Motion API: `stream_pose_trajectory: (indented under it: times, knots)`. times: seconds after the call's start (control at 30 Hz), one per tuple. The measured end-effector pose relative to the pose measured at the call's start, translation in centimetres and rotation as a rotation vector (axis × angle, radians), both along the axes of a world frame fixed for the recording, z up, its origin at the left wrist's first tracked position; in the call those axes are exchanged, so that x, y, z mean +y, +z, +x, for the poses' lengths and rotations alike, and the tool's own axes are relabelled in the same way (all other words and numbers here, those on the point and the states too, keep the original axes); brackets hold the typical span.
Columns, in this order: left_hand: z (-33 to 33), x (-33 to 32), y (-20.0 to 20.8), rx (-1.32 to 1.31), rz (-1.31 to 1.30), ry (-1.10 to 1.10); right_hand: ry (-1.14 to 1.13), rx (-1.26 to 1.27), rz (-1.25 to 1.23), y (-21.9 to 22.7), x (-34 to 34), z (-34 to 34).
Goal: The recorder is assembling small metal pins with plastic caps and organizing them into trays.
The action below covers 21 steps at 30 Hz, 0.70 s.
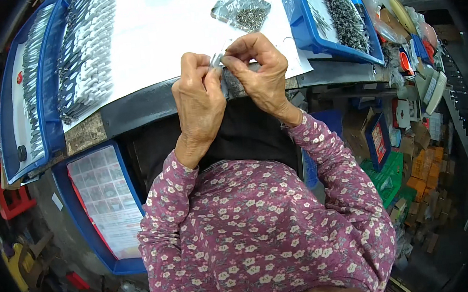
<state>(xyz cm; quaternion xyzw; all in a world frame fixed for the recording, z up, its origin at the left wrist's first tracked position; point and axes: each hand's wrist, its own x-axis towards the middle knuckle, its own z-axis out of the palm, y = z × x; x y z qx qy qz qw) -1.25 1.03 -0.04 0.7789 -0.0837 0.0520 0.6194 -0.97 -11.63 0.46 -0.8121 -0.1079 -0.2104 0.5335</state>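
Over the near edge of the table, my left hand point(201, 99) is closed in a pinch on a small pale, shiny piece point(216, 59). My right hand point(263, 70) pinches at the same piece from the other side, thumb and forefinger together. The fingers cover much of it, so its kind cannot be made out. Beyond my hands, a dark shallow tray point(224, 8) holds a pile of small metal parts point(251, 19), with clear plastic around them. White paper point(151, 48) lies under the work area.
Left of my hands, white and black parts point(89, 58) lie in dense rows. A blue tray point(54, 134) stands farther left, another blue tray point(319, 45) with dark parts at the right. A blue bin point(120, 267) sits below the table edge point(149, 100). Boxes point(425, 168) clutter the right.
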Motion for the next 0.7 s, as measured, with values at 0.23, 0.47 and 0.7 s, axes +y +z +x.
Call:
stream_pose_trajectory:
  times: [0.23, 0.47, 0.7]
  knots:
    - [0.1, 0.3, -0.1, 0.058, -0.128, -0.082, 0.174, 0.316, 0.424, -0.6, -1.6, 0.4]
    - [-0.2, 0.5, 0.3, 0.23, -0.216, -0.191, 0.304, 0.382, 0.373, 0.5, -2.1, -0.2]
    - [0.1, 0.3, 0.3, 0.399, -0.405, -0.313, 0.289, 0.415, 0.311, 0.7, -2.8, -0.2]
